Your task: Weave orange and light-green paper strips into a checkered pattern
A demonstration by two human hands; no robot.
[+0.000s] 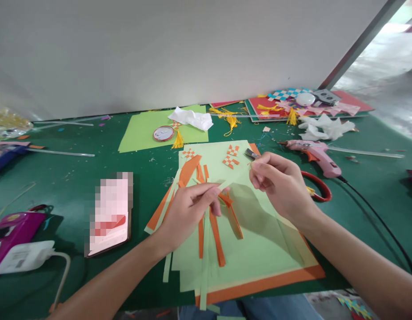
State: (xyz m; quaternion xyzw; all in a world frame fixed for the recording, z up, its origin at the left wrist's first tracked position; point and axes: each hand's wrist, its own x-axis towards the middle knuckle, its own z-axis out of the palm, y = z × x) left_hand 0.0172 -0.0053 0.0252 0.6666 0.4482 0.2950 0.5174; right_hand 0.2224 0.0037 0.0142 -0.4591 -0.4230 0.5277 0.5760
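My left hand (194, 206) is closed, thumb against forefinger, pinching a paper strip (228, 182) whose pale green end points toward my right hand. An orange folded strip (227, 201) hangs just below those fingertips. My right hand (281, 184) is raised over the sheets with its fingers pinched together; what they hold, if anything, is too small to make out. A dark metal tip (251, 154) shows just beyond its fingers. Beneath both hands are pale green sheets (259, 249) over orange paper (266, 283). Loose orange strips (216, 240) and small checkered woven pieces (230, 161) lie on top.
A phone (112, 213) stands left, near a purple device with a white charger (26, 257). On the right are a pink glue gun (314, 155) with a cable and a red ring-like handle (322, 195). Behind lie a tape measure (163, 133), tissue (190, 118) and yellow tassels (230, 122).
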